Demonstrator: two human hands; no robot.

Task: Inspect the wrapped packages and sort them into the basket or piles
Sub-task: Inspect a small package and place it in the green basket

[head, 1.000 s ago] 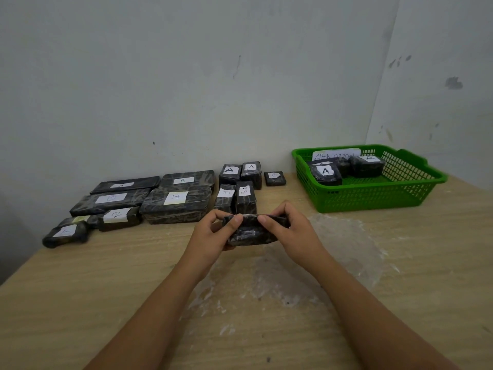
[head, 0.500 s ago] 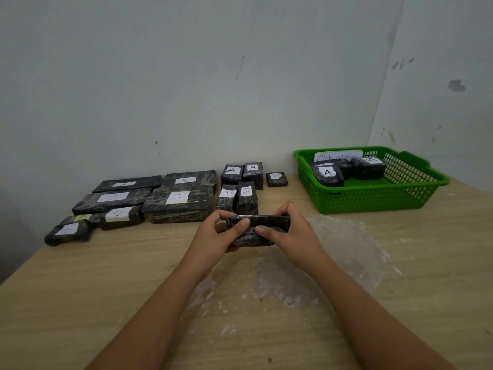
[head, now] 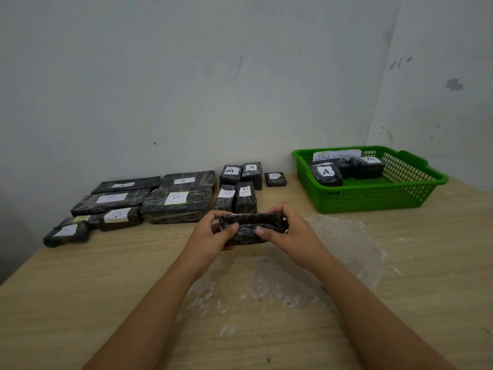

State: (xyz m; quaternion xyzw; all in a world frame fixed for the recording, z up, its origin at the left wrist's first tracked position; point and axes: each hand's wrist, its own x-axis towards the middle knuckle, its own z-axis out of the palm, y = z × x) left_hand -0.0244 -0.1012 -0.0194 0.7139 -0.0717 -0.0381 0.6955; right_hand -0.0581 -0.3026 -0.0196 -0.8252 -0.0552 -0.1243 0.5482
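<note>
— Fingers (head: 234,227) of both your hands are curled round one dark wrapped package (head: 252,229), thumbs pressed on its near face. What else is in reach?

— Your left hand (head: 210,236) grips the package's left end and your right hand (head: 289,232) its right end; you hold it just above the wooden table (head: 106,289), over a crinkled sheet of clear film (head: 333,241) (no label shows on the side turned to you).

— And the sorted ones?

— Just behind the package stand two small upright packages (head: 236,198), and further back two marked A (head: 241,173). To your left lie flat long packages (head: 149,196), most marked B. The green basket (head: 373,198) sits well apart at your right, holding packages marked A (head: 326,173) and a paper slip reading ABNORMAL (head: 336,156).
</note>
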